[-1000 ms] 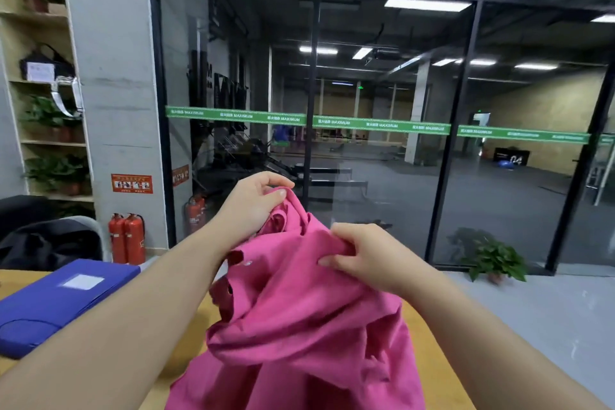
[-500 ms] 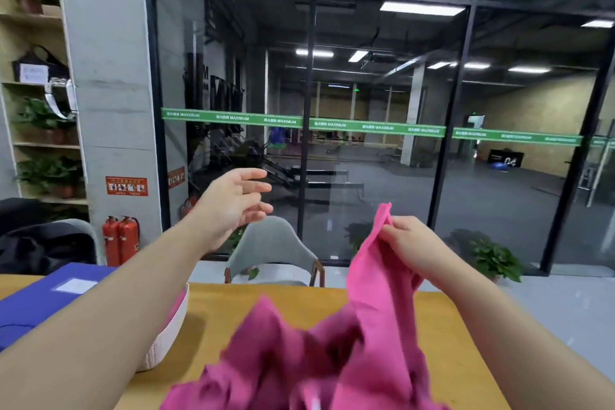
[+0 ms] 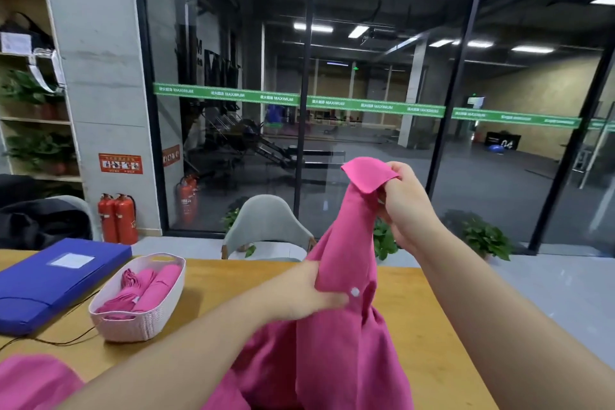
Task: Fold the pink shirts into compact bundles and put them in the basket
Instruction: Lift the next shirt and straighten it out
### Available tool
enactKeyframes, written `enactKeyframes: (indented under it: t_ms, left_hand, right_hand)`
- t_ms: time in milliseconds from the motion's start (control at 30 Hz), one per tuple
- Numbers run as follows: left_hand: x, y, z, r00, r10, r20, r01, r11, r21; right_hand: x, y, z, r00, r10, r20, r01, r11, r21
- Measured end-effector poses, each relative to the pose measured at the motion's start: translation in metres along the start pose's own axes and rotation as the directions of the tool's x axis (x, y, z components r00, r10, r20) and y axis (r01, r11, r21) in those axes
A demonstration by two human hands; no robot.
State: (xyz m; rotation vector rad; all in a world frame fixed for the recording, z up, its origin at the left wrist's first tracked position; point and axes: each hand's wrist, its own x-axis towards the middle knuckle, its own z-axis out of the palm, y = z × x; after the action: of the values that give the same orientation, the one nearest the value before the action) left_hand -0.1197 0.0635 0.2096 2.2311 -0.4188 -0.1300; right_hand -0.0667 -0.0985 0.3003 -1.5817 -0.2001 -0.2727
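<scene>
A pink shirt (image 3: 346, 343) hangs in front of me over the wooden table (image 3: 419, 316). My right hand (image 3: 406, 206) pinches its collar and holds it up high. Lower down, my left hand (image 3: 299, 293) grips the shirt's front near a white button. A pale pink woven basket (image 3: 139, 319) stands at the left of the table with folded pink shirts (image 3: 146, 286) in it. More pink cloth (image 3: 33, 383) lies at the bottom left corner.
A blue folder (image 3: 56, 280) lies left of the basket, with a thin cable (image 3: 66, 339) running across the table beside it. A grey chair (image 3: 266, 226) stands behind the table's far edge, before a glass wall. Red fire extinguishers (image 3: 118, 220) stand by the pillar.
My left hand let go of the shirt, opened in the air, then came down and gripped the shirt's front. My right hand lifted the collar higher. The view tilted down, showing the basket.
</scene>
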Motion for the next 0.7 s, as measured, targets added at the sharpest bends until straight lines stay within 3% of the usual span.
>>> enactKeyframes:
  t_ms: [67, 167, 267, 300, 333, 400, 467, 500, 567, 633, 700]
  left_hand:
    - [0.012, -0.004, -0.004, 0.978, 0.003, -0.209, -0.002, 1.0, 0.005]
    - [0.022, 0.012, -0.022, 0.903, -0.096, -0.418, -0.089, 0.911, -0.403]
    - [0.035, 0.035, -0.05, 0.872, 0.006, -0.489, -0.29, 0.811, -0.507]
    - [0.039, 0.04, -0.058, 0.852, 0.01, -0.523, -0.314, 0.81, -0.496]
    - [0.044, 0.044, -0.066, 0.842, -0.005, -0.539, -0.312, 0.812, -0.494]
    - [0.046, 0.05, -0.074, 0.875, 0.033, -0.483, -0.31, 0.804, -0.507]
    - [0.04, 0.054, -0.074, 0.919, 0.087, -0.385, -0.301, 0.785, -0.541]
    - [0.033, 0.057, -0.067, 0.928, 0.09, -0.362, -0.277, 0.817, -0.506]
    - [0.023, 0.054, -0.049, 0.928, 0.109, -0.357, -0.219, 0.933, -0.284]
    - [0.015, 0.048, -0.028, 0.942, 0.163, -0.293, -0.193, 0.978, -0.076]
    - [0.01, 0.044, -0.013, 0.984, 0.147, -0.099, -0.147, 0.989, 0.011]
  right_hand:
    - [-0.002, 0.004, -0.001, 0.997, -0.03, 0.065, 0.034, 0.997, -0.07]
    - [-0.016, 0.015, -0.001, 0.955, -0.033, 0.294, 0.061, 0.995, -0.084]
    - [-0.035, 0.03, 0.006, 0.834, 0.193, 0.517, -0.021, 0.947, -0.32]
    - [-0.04, 0.035, 0.009, 0.809, 0.226, 0.543, 0.023, 0.911, -0.413]
    - [-0.042, 0.039, 0.012, 0.83, 0.21, 0.516, 0.098, 0.856, -0.507]
    - [-0.037, 0.037, 0.015, 0.944, 0.11, 0.312, 0.085, 0.83, -0.551]
    - [-0.028, 0.032, 0.013, 0.981, 0.181, 0.072, -0.158, 0.955, -0.252]
    - [-0.022, 0.026, 0.01, 0.964, 0.267, -0.003, -0.267, 0.963, -0.034]
    - [-0.011, 0.014, 0.004, 0.916, 0.398, -0.053, -0.365, 0.88, 0.304]
    - [-0.002, 0.002, 0.003, 0.881, 0.463, -0.097, -0.373, 0.807, 0.458]
    - [0.005, -0.01, 0.004, 0.877, 0.458, -0.144, -0.349, 0.814, 0.465]
